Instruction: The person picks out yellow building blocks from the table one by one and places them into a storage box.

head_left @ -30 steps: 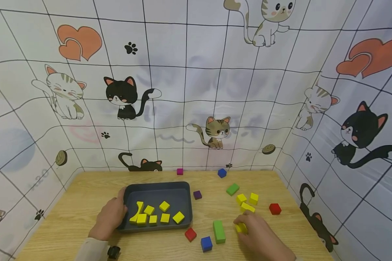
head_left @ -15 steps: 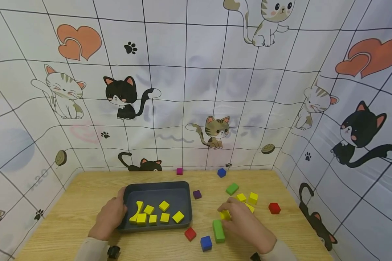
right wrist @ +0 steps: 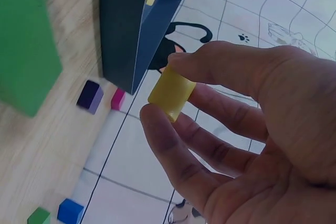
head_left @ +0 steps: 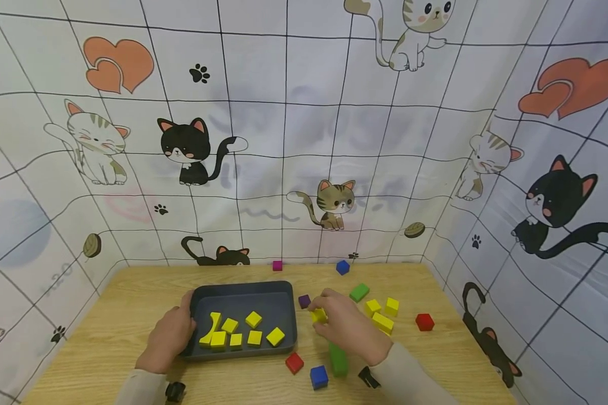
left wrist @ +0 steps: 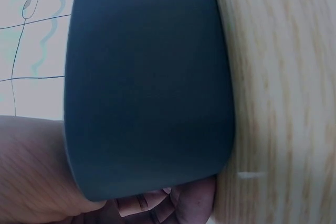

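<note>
**Yellow block pinched beside the tray**

The right hand (head_left: 345,326) reaches in from the desk's (head_left: 116,315) near edge, wrist low, thumb and forefinger pinching a small yellow block (right wrist: 171,93) just off the right wall of the dark grey tray (head_left: 243,291). The block looks near cubic, so no long axis shows. The left hand (head_left: 168,337) curls round the tray's left wall, gripping it. Seven yellow pieces lie in the tray; three more yellow blocks (head_left: 382,322) sit toward the desk's right edge.
</note>
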### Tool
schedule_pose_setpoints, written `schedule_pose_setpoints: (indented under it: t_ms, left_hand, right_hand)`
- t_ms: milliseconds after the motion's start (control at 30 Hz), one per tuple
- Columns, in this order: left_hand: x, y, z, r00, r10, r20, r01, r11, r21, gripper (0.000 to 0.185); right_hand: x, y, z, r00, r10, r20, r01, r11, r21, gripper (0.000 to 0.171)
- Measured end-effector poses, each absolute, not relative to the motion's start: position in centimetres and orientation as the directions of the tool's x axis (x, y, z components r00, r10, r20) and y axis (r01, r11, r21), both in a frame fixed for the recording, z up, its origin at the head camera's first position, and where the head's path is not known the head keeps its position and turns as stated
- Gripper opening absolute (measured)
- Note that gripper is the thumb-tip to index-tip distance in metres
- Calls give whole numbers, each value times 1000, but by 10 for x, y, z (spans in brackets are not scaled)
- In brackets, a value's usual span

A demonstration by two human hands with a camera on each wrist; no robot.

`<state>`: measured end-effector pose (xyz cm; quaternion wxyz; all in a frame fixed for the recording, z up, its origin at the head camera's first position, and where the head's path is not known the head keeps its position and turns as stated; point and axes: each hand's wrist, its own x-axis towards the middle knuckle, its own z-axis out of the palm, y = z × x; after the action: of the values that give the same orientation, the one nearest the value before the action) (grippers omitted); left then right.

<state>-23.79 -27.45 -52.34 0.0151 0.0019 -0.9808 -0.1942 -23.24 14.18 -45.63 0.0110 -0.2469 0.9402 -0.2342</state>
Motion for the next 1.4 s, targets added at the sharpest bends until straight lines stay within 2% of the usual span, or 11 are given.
schedule_pose_setpoints:
  t_ms: [467,733,1033,1400]
  left_hand:
    - [-237,-278,-526,-999,-7,31,6,923,384,74]
    - [-238,-279,-528,-1000,-7,23,2,922,387,74]
    - [-238,-277,-529,-999,2,45,18,930,367,73]
    - [-239,-276,-528,-998,0,56,20,933,360,74]
  right_hand:
    - [-258,92,-467,-822,-560,103,-549,733,-401,29]
    - [-268,69,-472,-818,-571,68,-554,752,-358,30]
    - [-276,58,-482,-826,-563,10,-537,782,-317,33]
    - [-278,53,-483,-811,-584,3,-573,794,-204,31]
